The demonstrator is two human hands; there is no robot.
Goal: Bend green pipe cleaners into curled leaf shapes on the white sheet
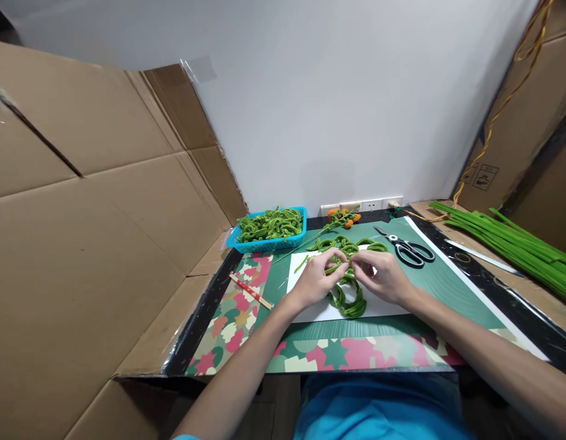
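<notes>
My left hand (320, 276) and my right hand (380, 274) meet over a white sheet (305, 313), thumbs and fingertips pinched together. Between them is a small piece of green pipe cleaner, mostly hidden by the fingers. Curled green pipe cleaners (354, 307) lie in loops on the sheet just below my hands. More bent green pieces (374, 245) are spread along the sheet's far edge, behind my fingers.
A blue basket (267, 245) holds many curled green pieces. Near the wall lies an orange flower sprig (345, 217). Black-handled scissors (409, 247) rest at right, beyond them long green pipe cleaners (516, 244). Red-wrapped chopsticks (250, 291) lie left. Cardboard (104, 232) stands at the left.
</notes>
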